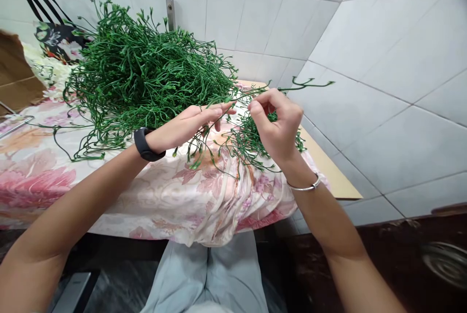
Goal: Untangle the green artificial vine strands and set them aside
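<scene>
My left hand [204, 117] reaches in from the left with a black band on the wrist. Its fingers point right, fairly straight, with thin green artificial stems between them; the stems' budded ends dangle below. Close beside it, my right hand [277, 118], with a silver bangle on the wrist, is closed in a pinch on a thin stem. A branched green stem [314, 84] sticks out to the right behind this hand. The pinched point itself is partly hidden by the fingers. Under my right hand lies a smaller heap of green stems [251, 140].
A large pile of green artificial stems [146, 64] fills the back left of the table with its floral cloth [146, 196]. Left of it are white flowers [54, 77], a floral bag [60, 43] and brown cardboard [18, 69]. Tiled walls [383, 60] stand behind and right.
</scene>
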`<act>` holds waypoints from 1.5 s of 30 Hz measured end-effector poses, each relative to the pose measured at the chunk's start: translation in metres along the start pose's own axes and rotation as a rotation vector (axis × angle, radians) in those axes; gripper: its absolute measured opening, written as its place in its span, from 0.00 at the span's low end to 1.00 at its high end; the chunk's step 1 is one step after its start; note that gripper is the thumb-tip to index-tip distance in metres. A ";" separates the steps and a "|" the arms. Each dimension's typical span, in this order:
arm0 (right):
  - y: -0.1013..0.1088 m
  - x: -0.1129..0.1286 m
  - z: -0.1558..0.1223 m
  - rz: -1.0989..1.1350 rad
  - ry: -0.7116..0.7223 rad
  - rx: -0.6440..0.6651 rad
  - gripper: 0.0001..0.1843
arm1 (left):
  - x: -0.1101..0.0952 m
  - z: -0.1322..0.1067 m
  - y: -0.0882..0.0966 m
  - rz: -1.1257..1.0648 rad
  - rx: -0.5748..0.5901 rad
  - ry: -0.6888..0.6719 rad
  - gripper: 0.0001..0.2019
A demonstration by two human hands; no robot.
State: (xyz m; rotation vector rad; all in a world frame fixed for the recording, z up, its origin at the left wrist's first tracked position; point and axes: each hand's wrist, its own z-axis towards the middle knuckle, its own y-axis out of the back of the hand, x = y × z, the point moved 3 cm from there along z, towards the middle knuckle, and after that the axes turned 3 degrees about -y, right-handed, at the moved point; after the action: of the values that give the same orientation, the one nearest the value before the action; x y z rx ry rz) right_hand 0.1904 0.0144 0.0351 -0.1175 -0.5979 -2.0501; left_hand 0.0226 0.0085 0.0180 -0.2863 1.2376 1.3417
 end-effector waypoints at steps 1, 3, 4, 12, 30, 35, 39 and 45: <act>0.000 0.000 0.000 -0.001 0.000 -0.002 0.08 | -0.001 0.000 0.000 -0.022 0.020 -0.013 0.20; 0.000 0.000 0.000 -0.001 0.001 -0.005 0.08 | -0.002 0.000 -0.002 -0.032 0.060 -0.034 0.19; 0.000 0.000 -0.001 0.000 0.001 -0.007 0.08 | -0.003 -0.001 -0.003 -0.026 0.078 -0.040 0.18; -0.006 0.006 0.000 0.043 0.023 0.216 0.05 | -0.005 -0.002 -0.005 -0.030 0.087 -0.043 0.16; 0.014 -0.021 0.013 -0.064 -0.109 0.319 0.08 | 0.000 -0.004 0.034 -0.106 -0.511 -0.098 0.23; 0.014 -0.041 0.013 -0.328 -0.016 0.200 0.09 | 0.004 -0.004 0.035 -0.110 -0.526 0.087 0.29; 0.011 -0.028 0.014 -0.160 -0.035 0.135 0.05 | 0.007 -0.001 0.023 -0.053 -0.422 0.133 0.26; -0.030 0.006 -0.009 0.337 -0.247 0.719 0.20 | 0.014 0.002 -0.001 -0.139 -0.274 0.205 0.22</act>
State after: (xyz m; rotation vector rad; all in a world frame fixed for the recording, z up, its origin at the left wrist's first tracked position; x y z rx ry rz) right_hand 0.1634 0.0182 0.0185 -0.0401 -1.3354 -1.4083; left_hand 0.0208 0.0174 0.0073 -0.7057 1.1761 1.3850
